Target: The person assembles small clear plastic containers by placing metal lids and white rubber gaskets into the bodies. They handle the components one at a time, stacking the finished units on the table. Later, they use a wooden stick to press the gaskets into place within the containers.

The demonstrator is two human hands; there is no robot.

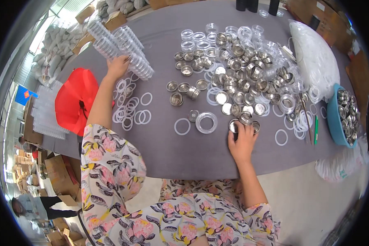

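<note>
Her right hand [242,141] has its fingers curled narrowly over small metal tin cups [245,119] at her fingertips, while her left hand [118,67] spreads wide against stacked clear lidded jars [127,47], which I think could topple if nudged.

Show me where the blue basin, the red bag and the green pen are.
blue basin [331,119]: head view, on its left outer wall.
red bag [71,100]: head view, on its middle.
green pen [316,129]: head view, on its barrel.
</note>
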